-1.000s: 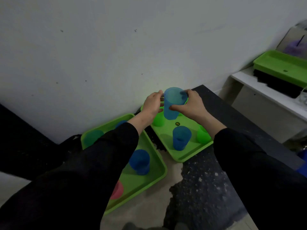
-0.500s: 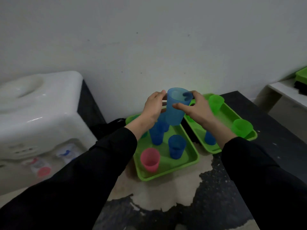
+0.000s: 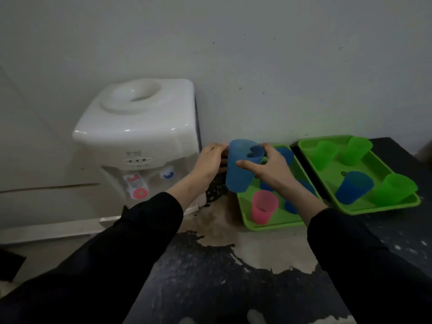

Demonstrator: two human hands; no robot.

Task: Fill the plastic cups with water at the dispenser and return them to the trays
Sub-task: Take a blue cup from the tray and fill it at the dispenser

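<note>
Pale wall and a worn, dark-speckled counter [image 3: 210, 277] frame the work. The blue cup [image 3: 238, 174] is held in the air between the white dispenser [image 3: 138, 136] and the nearer green tray [image 3: 268, 226]. The right hand [image 3: 268, 169] pinches its rim, thumb outside and fingertips inside, and the left hand [image 3: 208, 164] curls against its other wall. The cup looks empty, so the step seems to be the carry to filling. Next it needs setting upright under the blue tap [image 3: 167, 174], with one hand freed to press.
</note>
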